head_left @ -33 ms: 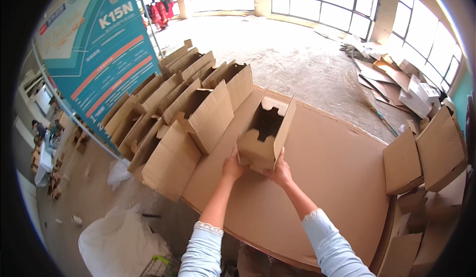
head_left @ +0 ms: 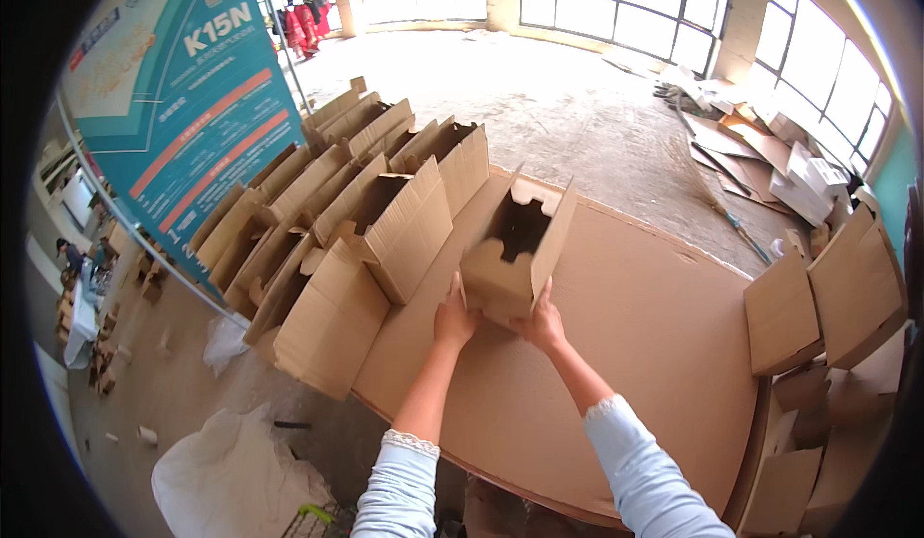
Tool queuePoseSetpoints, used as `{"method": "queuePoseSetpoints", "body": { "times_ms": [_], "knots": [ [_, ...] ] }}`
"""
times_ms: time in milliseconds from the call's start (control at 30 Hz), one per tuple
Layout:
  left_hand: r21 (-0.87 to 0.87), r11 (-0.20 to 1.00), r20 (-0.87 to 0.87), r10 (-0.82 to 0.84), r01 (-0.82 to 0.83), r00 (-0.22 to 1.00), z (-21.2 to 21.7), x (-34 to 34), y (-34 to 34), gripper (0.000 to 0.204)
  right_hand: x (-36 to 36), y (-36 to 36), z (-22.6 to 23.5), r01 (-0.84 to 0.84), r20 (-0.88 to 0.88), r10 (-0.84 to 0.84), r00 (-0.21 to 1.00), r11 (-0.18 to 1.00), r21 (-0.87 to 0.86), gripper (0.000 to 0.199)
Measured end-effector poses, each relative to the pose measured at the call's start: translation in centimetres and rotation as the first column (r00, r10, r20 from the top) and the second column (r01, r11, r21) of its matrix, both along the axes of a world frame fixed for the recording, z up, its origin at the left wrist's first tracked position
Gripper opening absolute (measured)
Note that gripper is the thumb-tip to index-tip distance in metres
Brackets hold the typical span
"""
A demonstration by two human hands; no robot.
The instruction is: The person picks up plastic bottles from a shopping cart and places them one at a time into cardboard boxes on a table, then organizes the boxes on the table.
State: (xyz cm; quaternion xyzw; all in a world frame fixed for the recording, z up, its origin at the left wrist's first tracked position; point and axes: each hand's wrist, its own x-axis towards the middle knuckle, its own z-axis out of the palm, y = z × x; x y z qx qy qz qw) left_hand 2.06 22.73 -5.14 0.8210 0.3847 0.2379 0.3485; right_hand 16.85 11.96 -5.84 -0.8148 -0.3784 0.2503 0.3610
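A brown cardboard box [head_left: 500, 286] stands on the large cardboard-covered table [head_left: 626, 374], its top open and its inside dark. Cut-out notches shape its inner edges, and a tall flap rises along its right side. My left hand [head_left: 454, 321] grips the lower left near corner, fingers partly hidden behind the wall. The lower right near corner is held by my right hand [head_left: 544, 326], thumb up along the side. Just left of this box, several similar open boxes [head_left: 409, 225] stand packed in rows with flaps raised.
More cardboard boxes [head_left: 780, 317] are piled at the table's right edge. A teal banner [head_left: 207, 105] on a metal frame rises behind the rows. White plastic sheeting [head_left: 226, 475] lies on the floor at lower left. Scrap cardboard [head_left: 741, 158] and a broom [head_left: 727, 213] lie beyond the table.
The view has shifted very slightly. Both hands keep their grip, and the box stays in nearly the same place.
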Motion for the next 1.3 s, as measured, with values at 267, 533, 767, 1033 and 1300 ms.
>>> {"method": "queuePoseSetpoints", "body": {
  "times_ms": [267, 533, 767, 1033, 1300],
  "knots": [
    [-0.330, 0.905, 0.290, -0.172, 0.267, 0.941, 4.1, -12.2, -4.0, 0.054, 7.8, 14.3, -3.4, 0.060, -0.135, -0.045, 0.990, 0.992, 0.112, 0.108],
    [-0.537, 0.843, 0.183, 0.142, -0.021, 0.973, 0.8, -23.2, -8.0, 0.034, 7.5, 15.9, -3.9, 0.144, -0.053, -0.143, 0.988, 0.989, 0.023, 0.081],
    [-0.473, 0.880, 0.202, 0.058, 0.045, 0.978, 4.2, -19.6, -12.6, 0.031, -0.8, 4.6, 0.9, -0.507, 0.146, 0.548, 0.824, 0.827, -0.243, 0.043],
    [-0.335, 0.914, 0.265, -0.142, 0.229, 0.954, 9.5, -10.6, -27.1, 0.030, 2.9, -23.2, 5.4, -0.775, -0.077, 0.783, 0.617, 0.587, -0.236, 0.047],
    [-0.051, 0.951, 0.115, -0.298, 0.305, 0.948, 12.6, -7.4, -38.0, 0.028, 19.6, -42.4, 30.1, 0.270, 0.794, -0.608, -0.001, 0.764, 0.586, 0.028]
  ]
}}
